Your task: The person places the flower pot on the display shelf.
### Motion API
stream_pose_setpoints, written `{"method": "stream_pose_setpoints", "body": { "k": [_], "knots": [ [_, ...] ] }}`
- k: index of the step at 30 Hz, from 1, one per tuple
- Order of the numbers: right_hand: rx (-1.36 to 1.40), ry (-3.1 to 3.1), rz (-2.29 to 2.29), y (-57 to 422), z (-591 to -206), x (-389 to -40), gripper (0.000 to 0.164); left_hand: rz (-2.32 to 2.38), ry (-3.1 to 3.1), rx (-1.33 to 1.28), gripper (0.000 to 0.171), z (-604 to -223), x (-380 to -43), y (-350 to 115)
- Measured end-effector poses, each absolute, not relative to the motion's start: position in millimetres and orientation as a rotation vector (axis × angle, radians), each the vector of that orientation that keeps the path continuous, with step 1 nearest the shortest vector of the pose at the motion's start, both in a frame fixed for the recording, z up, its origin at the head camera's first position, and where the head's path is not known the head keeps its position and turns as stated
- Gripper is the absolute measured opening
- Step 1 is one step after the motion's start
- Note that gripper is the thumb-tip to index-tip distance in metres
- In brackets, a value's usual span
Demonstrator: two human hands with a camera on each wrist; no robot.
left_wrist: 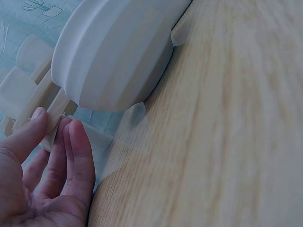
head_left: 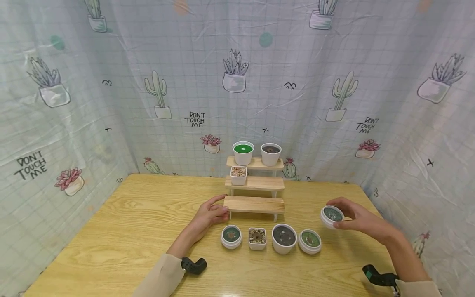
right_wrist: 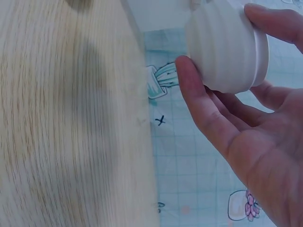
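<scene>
My right hand holds a round white pot with a dark teal top, clear of the table at the right. In the right wrist view the pot's ribbed side lies between thumb and fingers. My left hand pinches the left end of the lowest board of a three-step wooden stand; in the left wrist view thumb and fingers meet around that board end. On the top step stand a green-topped pot and a dark-topped pot. A square pebble-filled pot sits on the middle step.
In front of the stand a row of pots lines the table: a teal-topped round one, a square pebbled one, a taller dark-topped one and a green-topped round one. A cactus-print curtain surrounds the table.
</scene>
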State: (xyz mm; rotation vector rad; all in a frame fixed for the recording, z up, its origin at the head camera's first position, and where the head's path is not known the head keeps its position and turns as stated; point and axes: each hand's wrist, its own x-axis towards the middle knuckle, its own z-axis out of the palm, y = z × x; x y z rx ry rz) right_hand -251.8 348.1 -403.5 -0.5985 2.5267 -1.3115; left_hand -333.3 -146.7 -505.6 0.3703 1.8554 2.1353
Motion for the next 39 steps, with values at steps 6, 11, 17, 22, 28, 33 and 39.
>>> {"method": "stream_pose_setpoints", "body": {
  "k": [6,11,17,22,28,33,39],
  "knots": [
    [-0.639,2.511,-1.347,342.4,-407.6,-255.1,0.050,2.128,1.854,0.354,0.066,-505.7,-332.6,-148.4],
    [-0.653,2.468,-1.366,339.5,-407.4,-257.6,0.049,2.125,1.860,0.352,0.066,-506.1,-333.2,-147.8],
    [-0.612,2.540,-1.355,334.4,-405.4,-259.7,0.053,2.121,1.869,0.368,0.064,-506.7,-333.4,-146.7],
    [-0.611,2.587,-1.342,328.1,-403.3,-263.0,0.055,2.128,1.863,0.372,0.064,-507.1,-333.3,-146.5],
    [-0.594,2.608,-1.334,320.7,-401.3,-269.9,0.055,2.133,1.857,0.370,0.063,-506.8,-333.0,-146.3],
    [-0.596,2.619,-1.318,314.2,-395.9,-276.9,0.058,2.137,1.856,0.367,0.063,-506.1,-332.7,-146.2],
    [-0.630,2.620,-1.307,306.1,-391.3,-283.7,0.056,2.141,1.852,0.374,0.065,-505.6,-334.0,-146.3]
  ]
}}
